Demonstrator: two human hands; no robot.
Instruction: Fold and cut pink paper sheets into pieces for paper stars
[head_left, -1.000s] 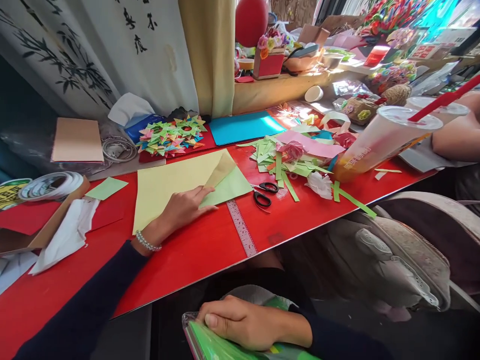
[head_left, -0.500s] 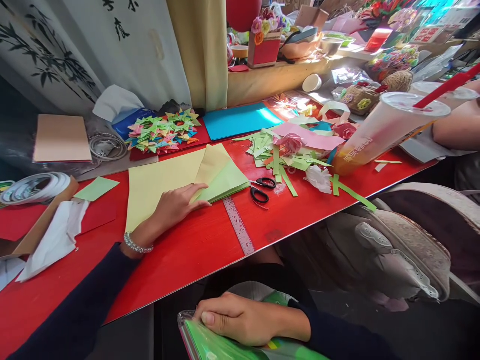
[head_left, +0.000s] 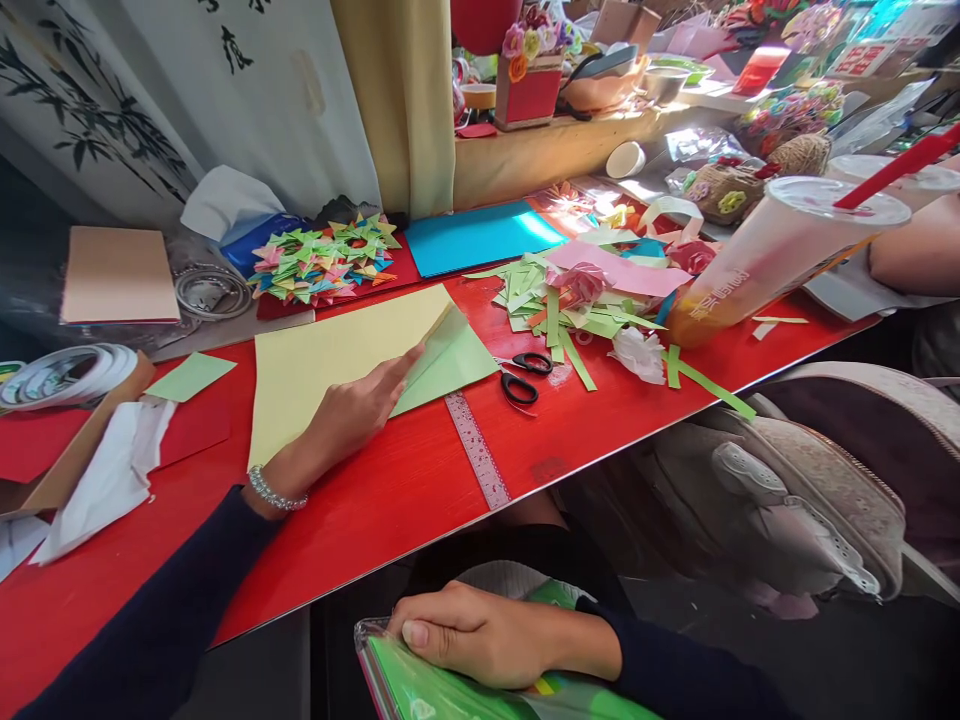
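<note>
On the red table, yellow paper [head_left: 307, 370] lies beside light green paper [head_left: 457, 365], a narrow flap standing raised between them. My left hand [head_left: 356, 400], with a beaded bracelet at the wrist, rests on edge against this flap, fingers stretched out; its thumb is hidden. Low in the view, my right hand [head_left: 480, 635] is closed over the upper edge of a clear plastic packet of green paper [head_left: 435, 690] at my lap. Black-handled scissors [head_left: 525, 375] lie just right of the green paper. Below it, a clear ruler [head_left: 478, 450] reaches the table's front edge.
Cut paper strips [head_left: 551, 310] are heaped near a tilted drink cup [head_left: 750, 260] with a red straw. Behind sit folded paper stars [head_left: 326, 260] and blue paper [head_left: 480, 240]. A backpack [head_left: 787, 490] is at right; another person's arm [head_left: 911, 245] shows beyond the cup.
My left hand has turned from lying flat on the paper onto its edge. The folded yellow corner has lifted into a narrow upright flap. My right hand stays on the packet.
</note>
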